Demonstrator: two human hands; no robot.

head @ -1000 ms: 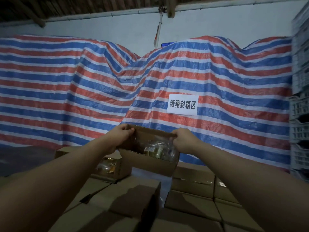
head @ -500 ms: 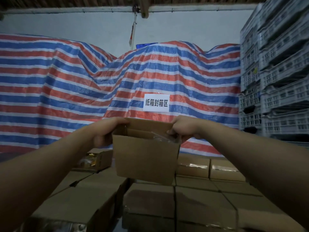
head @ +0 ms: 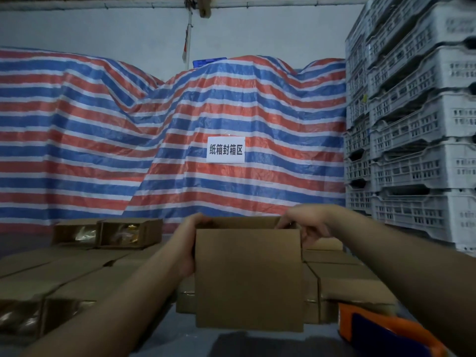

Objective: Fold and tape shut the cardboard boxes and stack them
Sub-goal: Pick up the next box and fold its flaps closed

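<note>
A brown cardboard box [head: 248, 276] stands upright in front of me, its plain near face toward the camera and its top open. My left hand [head: 189, 243] grips its upper left edge, fingers curled over the rim. At the upper right corner my right hand [head: 306, 224] pinches the top edge. What is inside the box is hidden from here. An orange and blue tape dispenser [head: 381, 331] lies at the lower right, close under my right forearm.
Closed cardboard boxes [head: 342, 276] sit in rows on both sides and behind. Two open boxes with shiny contents [head: 108, 234] stand at the back left. Grey plastic crates [head: 417, 119] are stacked high at the right. A striped tarp with a white sign [head: 225, 149] fills the background.
Both hands have brought the open box down and toward me, from above the stacked boxes to the surface in front. The camera has tilted lower, bringing the tape dispenser into view.
</note>
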